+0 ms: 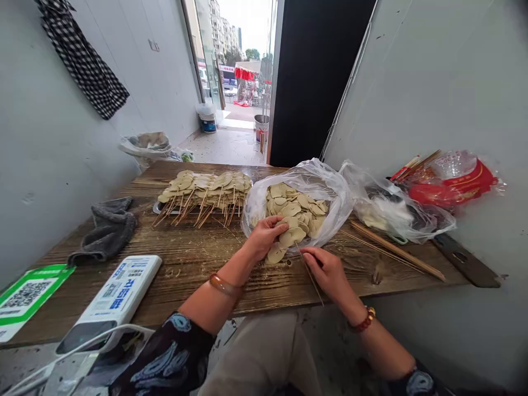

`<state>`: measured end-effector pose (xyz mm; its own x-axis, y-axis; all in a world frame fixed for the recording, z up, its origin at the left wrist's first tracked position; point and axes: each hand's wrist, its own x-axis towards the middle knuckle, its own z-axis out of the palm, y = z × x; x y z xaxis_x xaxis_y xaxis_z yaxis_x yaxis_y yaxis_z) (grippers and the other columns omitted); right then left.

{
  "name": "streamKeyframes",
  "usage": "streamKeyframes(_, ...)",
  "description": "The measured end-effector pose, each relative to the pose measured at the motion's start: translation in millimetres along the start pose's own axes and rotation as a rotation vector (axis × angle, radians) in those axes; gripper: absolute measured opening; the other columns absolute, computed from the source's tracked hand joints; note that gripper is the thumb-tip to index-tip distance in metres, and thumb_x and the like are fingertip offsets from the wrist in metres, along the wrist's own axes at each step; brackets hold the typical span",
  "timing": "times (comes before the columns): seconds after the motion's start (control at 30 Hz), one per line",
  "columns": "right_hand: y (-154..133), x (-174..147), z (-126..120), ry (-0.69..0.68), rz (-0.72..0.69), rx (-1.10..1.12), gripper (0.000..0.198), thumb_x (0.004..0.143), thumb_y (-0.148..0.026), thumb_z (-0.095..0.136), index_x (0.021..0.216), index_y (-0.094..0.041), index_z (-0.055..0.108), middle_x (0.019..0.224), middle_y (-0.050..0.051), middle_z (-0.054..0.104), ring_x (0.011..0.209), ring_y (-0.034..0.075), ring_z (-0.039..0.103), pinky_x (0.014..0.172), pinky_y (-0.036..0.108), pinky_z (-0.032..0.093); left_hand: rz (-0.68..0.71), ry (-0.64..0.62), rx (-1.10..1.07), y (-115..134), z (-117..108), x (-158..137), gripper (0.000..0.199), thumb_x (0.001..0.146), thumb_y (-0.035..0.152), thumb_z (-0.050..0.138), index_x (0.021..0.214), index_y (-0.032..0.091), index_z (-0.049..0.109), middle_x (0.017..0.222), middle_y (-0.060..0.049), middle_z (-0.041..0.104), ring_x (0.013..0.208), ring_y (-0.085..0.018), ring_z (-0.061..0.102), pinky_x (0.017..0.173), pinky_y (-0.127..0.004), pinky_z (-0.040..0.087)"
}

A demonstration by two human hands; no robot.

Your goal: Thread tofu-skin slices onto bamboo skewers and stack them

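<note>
My left hand (266, 237) pinches the pale, flat round slices (293, 236) that are threaded on a thin wooden skewer (312, 278). Lower down, my right hand (325, 270) has its fingers closed on the skewer's bare shaft, which slants toward the table's front edge. Just behind both hands lies an opened clear plastic bag (330, 190) heaped with loose slices (303, 206) of the same kind. To the left, a pile of filled skewers (206, 190) rests on a tray, sticks pointing toward me. What exactly the slices are, I cannot tell.
Bare skewers (398, 250) lie on the wooden table (198, 275) at right, near a dark phone (466, 261) and a plastic bag (396, 212). At left are a grey cloth (105, 231), a white boxy device (115, 297) and a green QR-code card (31, 297).
</note>
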<state>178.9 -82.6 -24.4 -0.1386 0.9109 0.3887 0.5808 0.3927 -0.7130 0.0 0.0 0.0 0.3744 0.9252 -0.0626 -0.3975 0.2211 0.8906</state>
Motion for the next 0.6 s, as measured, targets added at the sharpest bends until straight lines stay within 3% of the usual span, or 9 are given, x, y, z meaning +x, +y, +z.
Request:
streamKeyframes(0.1,-11,2,20,0.039,0.085,0.13,0.027,0.089,-0.037,0.048,0.091,-0.02,0.069,0.079,0.004,0.07,0.072,0.018,0.062,0.066,0.027,0.046,0.01,-0.015,-0.017,-1,-1,0,0.04,0.055,0.031,0.082,0.087,0.012,0.066,0.073,-0.003,0.068,0.057,-0.009,0.059,0.054,-0.019,0.045)
streamKeyframes(0.23,-18,-2,34,0.059,0.248,0.359,0.036,0.089,-0.046,0.046,0.091,-0.017,0.068,0.062,-0.001,0.06,0.049,0.012,0.048,0.049,0.023,0.038,0.01,0.017,-0.059,-2,0,0,0.044,0.052,0.028,0.083,0.089,0.013,0.064,0.075,-0.002,0.07,0.059,-0.01,0.061,0.057,-0.02,0.047)
streamKeyframes(0.4,-22,-6,41,0.112,0.329,0.459,0.036,0.083,-0.049,0.055,0.085,-0.015,0.066,0.059,-0.002,0.056,0.049,0.011,0.043,0.046,0.022,0.033,0.007,0.028,-0.06,-2,-1,0,0.043,0.05,0.027,0.084,0.085,0.012,0.064,0.071,-0.002,0.069,0.057,-0.009,0.06,0.054,-0.019,0.046)
streamKeyframes(0.6,-23,-10,40,0.195,0.315,0.445,0.032,0.083,-0.047,0.055,0.084,-0.016,0.065,0.06,-0.002,0.055,0.052,0.011,0.046,0.049,0.022,0.036,-0.09,-0.053,-0.184,4,-2,-4,0.034,0.065,0.038,0.076,0.083,0.012,0.066,0.07,-0.003,0.067,0.057,-0.01,0.061,0.056,-0.021,0.05)
